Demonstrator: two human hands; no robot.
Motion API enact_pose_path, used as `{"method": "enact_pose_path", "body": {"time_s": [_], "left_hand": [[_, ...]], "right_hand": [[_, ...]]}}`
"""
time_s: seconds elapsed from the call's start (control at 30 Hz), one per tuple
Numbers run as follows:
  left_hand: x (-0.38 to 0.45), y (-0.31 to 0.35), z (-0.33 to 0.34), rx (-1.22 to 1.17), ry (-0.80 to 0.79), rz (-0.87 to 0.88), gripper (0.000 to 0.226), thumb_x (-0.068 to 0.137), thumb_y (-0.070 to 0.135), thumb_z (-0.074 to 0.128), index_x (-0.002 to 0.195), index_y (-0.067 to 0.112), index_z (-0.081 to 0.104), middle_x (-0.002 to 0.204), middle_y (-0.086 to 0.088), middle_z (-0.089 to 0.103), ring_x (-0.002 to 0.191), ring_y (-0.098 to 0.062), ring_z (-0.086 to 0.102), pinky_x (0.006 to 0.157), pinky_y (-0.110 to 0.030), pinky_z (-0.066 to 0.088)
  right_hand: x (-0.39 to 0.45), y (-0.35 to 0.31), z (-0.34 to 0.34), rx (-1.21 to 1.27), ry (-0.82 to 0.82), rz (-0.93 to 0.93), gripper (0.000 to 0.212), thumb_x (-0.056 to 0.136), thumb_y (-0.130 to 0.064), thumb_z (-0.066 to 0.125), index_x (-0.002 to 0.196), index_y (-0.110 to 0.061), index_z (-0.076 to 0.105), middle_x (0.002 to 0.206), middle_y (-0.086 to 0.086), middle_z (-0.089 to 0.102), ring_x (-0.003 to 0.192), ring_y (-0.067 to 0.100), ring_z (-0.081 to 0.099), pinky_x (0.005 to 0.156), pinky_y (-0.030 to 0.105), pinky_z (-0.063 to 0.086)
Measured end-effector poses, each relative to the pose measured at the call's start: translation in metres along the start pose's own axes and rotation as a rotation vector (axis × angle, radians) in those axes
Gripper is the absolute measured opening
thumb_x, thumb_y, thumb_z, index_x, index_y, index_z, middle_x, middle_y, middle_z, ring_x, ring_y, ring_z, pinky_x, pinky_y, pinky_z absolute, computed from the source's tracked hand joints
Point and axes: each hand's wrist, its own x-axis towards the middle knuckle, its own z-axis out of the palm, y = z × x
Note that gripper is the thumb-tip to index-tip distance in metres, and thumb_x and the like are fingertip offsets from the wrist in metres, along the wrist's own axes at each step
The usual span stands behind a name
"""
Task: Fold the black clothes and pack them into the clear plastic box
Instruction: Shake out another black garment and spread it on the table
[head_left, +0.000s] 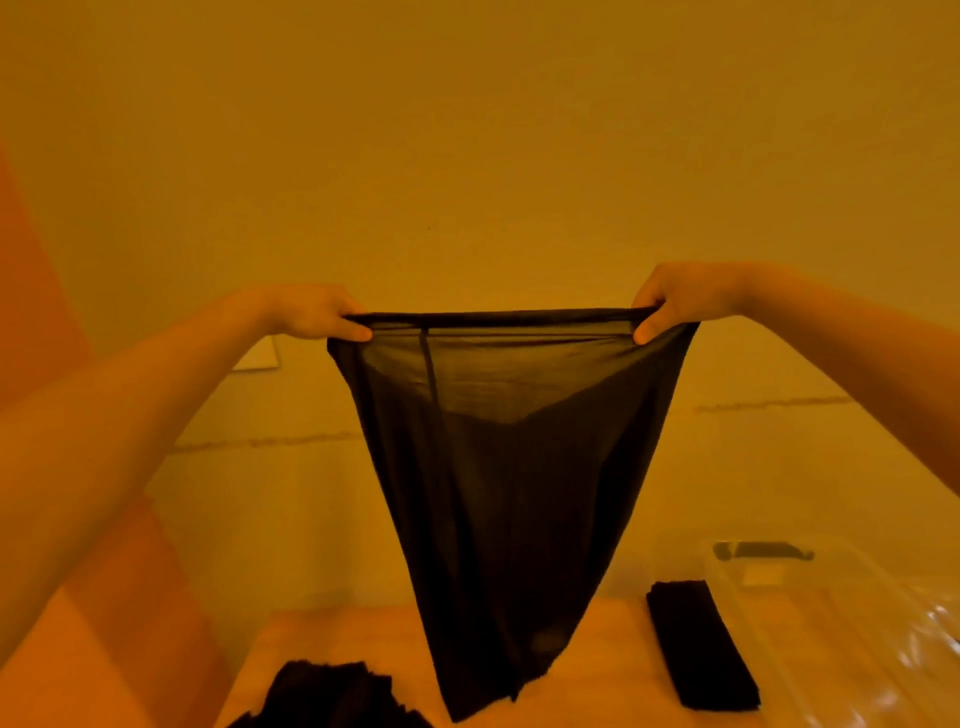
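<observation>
A plain wall fills the upper view under a strong amber cast, with a pale counter (322, 639) low in the frame.

The left hand (306, 312) and the right hand (680, 301) each have a tight grip on one end of the top band of a sheer black garment (498, 467), thumb and fingers pinching the rolled edge. The band is stretched nearly level between them, held up in the air well above the counter. Below it the cloth narrows and hangs free, its lower end just reaching counter height.

The fabric looks very light, thin enough to let the wall show through near the top, and limp and stretchy. It will likely cling, twist and slip out of a flat fold, so the thicker band is the sound place to hold. A vertical seam runs down near the left side and could serve as a fold line.

A folded black piece (701, 644) lies flat on the counter to the right, just beside the clear plastic box (852, 623). The box sits at the right edge, its top open. A dark handle or latch shows at its far end, and I cannot tell whether any clothes lie inside. A loose black heap (332, 696) waits at the near left.
</observation>
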Motion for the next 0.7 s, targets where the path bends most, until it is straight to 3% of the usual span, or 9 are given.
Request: {"method": "enact_pose_path", "body": {"time_s": [0.1,0.2,0.23,0.3,0.37,0.43,0.5,0.6,0.7], "left_hand": [[-0.004,0.01,0.004,0.027,-0.038,-0.004,0.012,0.09,0.015,0.057,0.101,0.017,0.062,0.087,0.005,0.06,0.087,-0.012,0.054,0.067,-0.008,0.041],[-0.002,0.054,0.032,-0.384,-0.167,0.155,0.057,0.082,0.016,0.064,0.132,0.025,0.04,0.117,0.014,0.052,0.11,0.001,0.048,0.078,-0.002,0.043],[0.002,0.072,0.045,-0.531,-0.158,0.214,0.061,0.084,0.012,0.061,0.137,0.024,0.035,0.122,0.015,0.049,0.113,0.003,0.046,0.08,-0.003,0.043],[0.013,0.099,0.07,-0.699,-0.058,0.276,0.043,0.088,0.004,0.056,0.129,0.017,0.047,0.114,0.011,0.058,0.102,0.005,0.054,0.08,-0.006,0.045],[0.023,0.108,0.087,-0.795,0.059,0.282,0.015,0.089,0.002,0.054,0.098,0.011,0.062,0.086,0.012,0.068,0.079,0.005,0.061,0.077,-0.011,0.047],[0.025,0.101,0.094,-0.901,0.095,0.262,0.017,0.092,0.003,0.05,0.08,0.01,0.061,0.066,0.012,0.067,0.066,0.002,0.062,0.071,-0.016,0.05],[0.023,0.092,0.092,-1.008,0.127,0.226,0.023,0.094,0.004,0.045,0.077,0.009,0.059,0.06,0.01,0.066,0.06,0.0,0.062,0.063,-0.016,0.052],[0.022,0.081,0.084,-1.132,0.174,0.186,0.026,0.097,0.007,0.038,0.079,0.009,0.057,0.057,0.009,0.066,0.055,0.001,0.062,0.056,-0.014,0.051],[0.021,0.066,0.072,-1.21,0.206,0.126,0.027,0.099,0.013,0.036,0.082,0.011,0.058,0.059,0.008,0.068,0.054,0.001,0.062,0.054,-0.013,0.048]], "right_hand": [[0.005,-0.007,0.003,0.221,0.045,-0.057,0.016,0.086,-0.017,0.062,0.072,-0.014,0.067,0.058,-0.008,0.065,0.055,0.002,0.059,0.057,0.018,0.045],[0.015,-0.036,0.017,0.455,0.024,-0.178,0.018,0.09,-0.011,0.054,0.077,-0.016,0.064,0.059,-0.014,0.066,0.058,-0.006,0.059,0.058,0.011,0.046],[0.021,-0.047,0.022,0.475,-0.004,-0.209,0.018,0.091,-0.009,0.052,0.078,-0.016,0.063,0.06,-0.015,0.066,0.06,-0.007,0.059,0.06,0.009,0.046],[0.031,-0.064,0.033,0.474,-0.059,-0.251,0.02,0.092,-0.008,0.052,0.076,-0.013,0.062,0.059,-0.014,0.063,0.059,-0.006,0.057,0.06,0.009,0.044],[0.038,-0.068,0.038,0.515,-0.1,-0.262,0.02,0.092,-0.009,0.052,0.073,-0.011,0.06,0.055,-0.014,0.061,0.056,-0.006,0.055,0.058,0.01,0.043],[0.04,-0.064,0.042,0.613,-0.148,-0.246,0.017,0.088,-0.017,0.058,0.073,-0.01,0.061,0.058,-0.012,0.063,0.058,-0.002,0.057,0.061,0.014,0.044],[0.039,-0.055,0.048,0.765,-0.223,-0.243,0.02,0.076,-0.03,0.073,0.07,-0.012,0.067,0.063,-0.008,0.067,0.061,0.002,0.061,0.061,0.016,0.048],[0.036,-0.041,0.058,0.921,-0.377,-0.223,0.044,0.044,-0.051,0.087,0.065,-0.014,0.073,0.067,-0.002,0.07,0.06,0.005,0.066,0.055,0.017,0.051],[0.028,-0.03,0.06,0.945,-0.445,-0.134,0.058,0.024,-0.048,0.093,0.063,-0.011,0.073,0.065,0.002,0.07,0.056,0.009,0.066,0.051,0.02,0.053]]}}
